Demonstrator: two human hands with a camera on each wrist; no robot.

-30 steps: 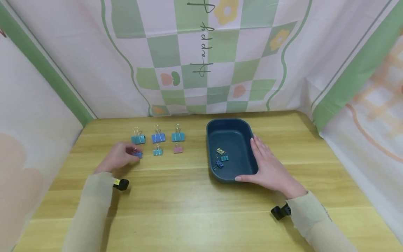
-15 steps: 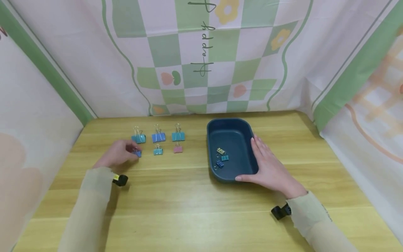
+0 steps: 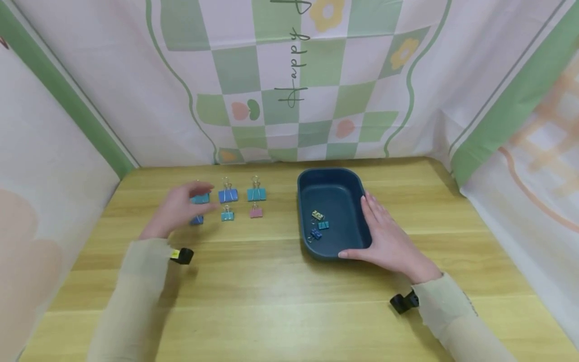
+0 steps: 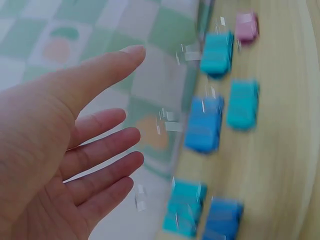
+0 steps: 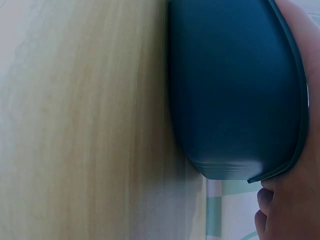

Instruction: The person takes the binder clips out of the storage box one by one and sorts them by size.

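My left hand, also in the left wrist view, hovers over the left end of two rows of binder clips with thumb and fingers spread and nothing held. Under it sit a partly covered large teal clip and a small blue clip. To their right stand a large blue clip, a large teal clip, a small teal clip and a small pink clip. My right hand rests against the near right corner of a dark blue tray, fingers extended along its side, thumb on the near rim.
Inside the tray lie a yellow patterned clip, a small teal clip and a small blue clip. Behind the wooden table hangs a checked curtain.
My left hand has let go of the small blue clip, which stands in the front row, and has risen and opened. My right hand and the tray keep their place.
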